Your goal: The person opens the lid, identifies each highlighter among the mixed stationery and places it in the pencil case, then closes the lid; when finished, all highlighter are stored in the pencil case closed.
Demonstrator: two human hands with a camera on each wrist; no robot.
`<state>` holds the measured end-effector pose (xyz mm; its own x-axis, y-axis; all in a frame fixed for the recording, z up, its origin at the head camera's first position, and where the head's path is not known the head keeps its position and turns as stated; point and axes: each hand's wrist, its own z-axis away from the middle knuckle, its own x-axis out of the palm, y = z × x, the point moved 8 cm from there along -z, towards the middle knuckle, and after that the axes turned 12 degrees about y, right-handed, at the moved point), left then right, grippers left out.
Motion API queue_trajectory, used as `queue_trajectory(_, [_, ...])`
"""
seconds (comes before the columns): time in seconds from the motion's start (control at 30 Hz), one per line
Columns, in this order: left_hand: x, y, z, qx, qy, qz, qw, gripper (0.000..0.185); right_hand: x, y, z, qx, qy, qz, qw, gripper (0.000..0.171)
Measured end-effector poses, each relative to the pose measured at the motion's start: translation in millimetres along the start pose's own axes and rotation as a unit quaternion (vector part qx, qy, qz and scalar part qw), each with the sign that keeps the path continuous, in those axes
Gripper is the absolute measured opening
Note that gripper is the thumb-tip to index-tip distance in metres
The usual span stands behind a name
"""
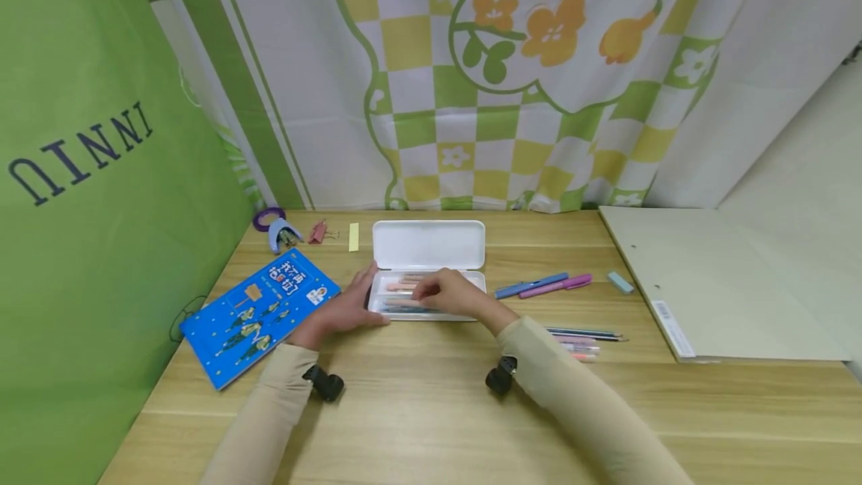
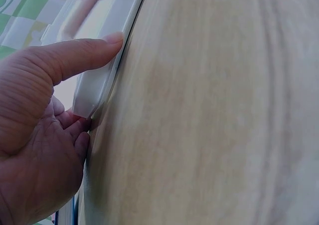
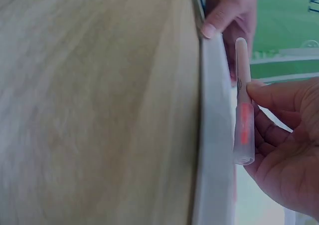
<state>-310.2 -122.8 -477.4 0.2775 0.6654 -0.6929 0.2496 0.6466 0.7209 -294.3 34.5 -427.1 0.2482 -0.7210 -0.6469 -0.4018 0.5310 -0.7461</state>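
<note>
**Open pencil case, pen half lowered: small risks first, surfaces after**

Risk, as a judgement: a tray this light could skate across smooth wood if the steadying grip slackens, spilling the pens already inside; a slim round pen could roll out of a light pinch and land outside the rim; a hinged lid standing open could drop onto the knuckles if knocked.

Largest to smallest:

- Wooden table (image 1: 417, 410), filling the lower half of the head view: pale laminate, straight grain, smooth and slightly glossy.
- Grey board (image 1: 714, 275), right of centre: flat, matte, rigid-looking.
- Blue booklet (image 1: 259, 313), lower left: glossy printed cover, thin, lying flat.
- White pencil case (image 1: 428, 245), centre of the head view: hard plastic, rounded corners, lid laid back toward the curtain, shallow tray nearest the person.
- Left hand (image 1: 343, 310), against the tray's left end: thumb along the rim, fingers curled round the corner.
- Right hand (image 1: 450, 293), over the tray: thumb and fingers pinching the pen.
- Translucent pen (image 3: 243, 105), right side of the right wrist view: frosted barrel with an orange core, parallel to the case wall, just above the tray.
</note>
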Motion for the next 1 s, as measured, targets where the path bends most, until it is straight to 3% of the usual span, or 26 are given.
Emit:
queue_trajectory(0.4, [0.8, -4.1, 0.0, -0.012, -0.007, -0.007, 0.9999, 0.112, 18, -12, -8, -0.042, 0.035, 0.054, 0.997, 0.007])
queue_trajectory(0.77, [1.6, -3.8, -0.5, -0.004, -0.004, 0.001, 1.0, 0.113, 17, -17, -7, -0.029, 0.065, 0.091, 0.993, 0.008])
queue_trajectory(1.0, [1.2, -1.4, 0.9, -0.008, -0.002, 0.002, 1.0, 0.113, 21, -16, -8, -0.054, 0.074, 0.102, 0.991, 0.01])
